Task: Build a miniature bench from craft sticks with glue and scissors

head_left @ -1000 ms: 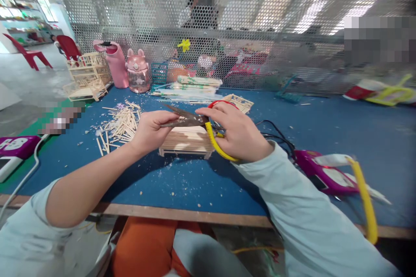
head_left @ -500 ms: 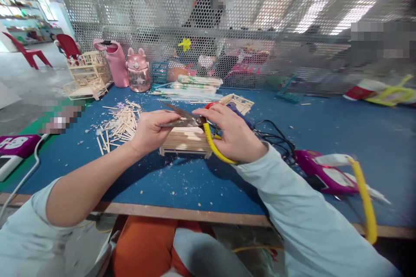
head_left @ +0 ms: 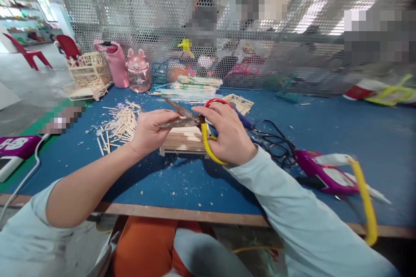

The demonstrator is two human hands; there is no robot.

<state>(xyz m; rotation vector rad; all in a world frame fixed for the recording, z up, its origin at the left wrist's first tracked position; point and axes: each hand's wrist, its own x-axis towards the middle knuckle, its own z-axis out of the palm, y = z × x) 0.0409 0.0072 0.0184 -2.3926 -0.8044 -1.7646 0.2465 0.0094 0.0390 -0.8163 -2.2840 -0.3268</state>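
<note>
My right hand (head_left: 229,134) grips a pair of scissors (head_left: 186,121) with worn metal blades, one red handle loop and one yellow one. The blades are parted and point left. My left hand (head_left: 151,130) is closed, thumb against forefinger, right at the blades; whatever it pinches is hidden. Below the scissors, a small slatted piece made of wooden sticks (head_left: 185,142) stands on the blue table, partly covered by the blades and right hand. Left of my left hand lies a heap of short cut sticks (head_left: 125,123).
Bundled sticks in plastic (head_left: 198,84) lie behind, near a pink bottle (head_left: 117,67) and a clear-bodied cup (head_left: 138,73). Stick-built models (head_left: 87,75) stand at the back left. A purple device (head_left: 325,173) and black cable (head_left: 276,145) lie right. Perforated metal mesh closes the back; people are beyond it.
My right hand has shifted slightly left with the scissors, whose blades look a little wider apart. My left hand stays about where it was. A person behind the mesh has moved.
</note>
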